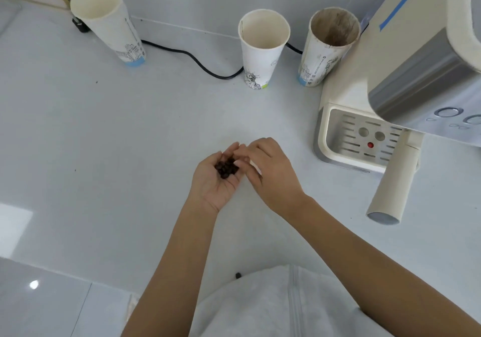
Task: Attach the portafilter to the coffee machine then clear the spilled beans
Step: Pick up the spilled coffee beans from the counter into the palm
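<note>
White counter (104,141): beans (226,168) in L hand (211,188)

Your left hand (217,180), palm up, carries beans (226,168); your right hand (272,174) reaches its fingertips onto them. The machine (416,58) with portafilter (393,183) sits at two o'clock, cups (263,47) at twelve.

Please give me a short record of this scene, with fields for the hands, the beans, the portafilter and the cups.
left hand: palm up, cupped, carrying the beans
right hand: fingers bent over the left palm; a pinch cannot be told
beans: small heap in the left palm
dark speck: perhaps a bean, on the counter near its front edge
portafilter: handle sticks out from under the machine; seems attached
cups: left cup, middle cup, right cup upright; right one stained brown inside
cable: black, behind the cups
</note>
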